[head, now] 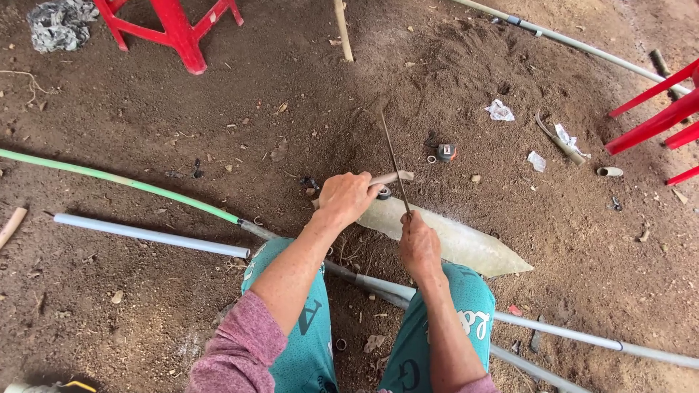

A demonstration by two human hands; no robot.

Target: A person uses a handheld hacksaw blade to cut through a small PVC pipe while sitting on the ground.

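Note:
My left hand (346,198) grips a short light-coloured pipe piece (391,177) with a dark ring fitting at its near end, held just above the dirt. My right hand (419,244) holds the lower end of a thin saw blade (394,158) that slants up and away across that pipe piece. Under both hands lies a pale, translucent plastic sheet (466,244) on the ground. My knees in teal trousers (466,298) frame the spot from below.
Long grey pipes (575,336) run under my legs to the right; a white pipe (149,234) and a green pipe (116,179) lie to the left. A red stool (175,29) stands behind, red chair legs (655,116) at the right, small fittings (445,152) and scraps on the dirt.

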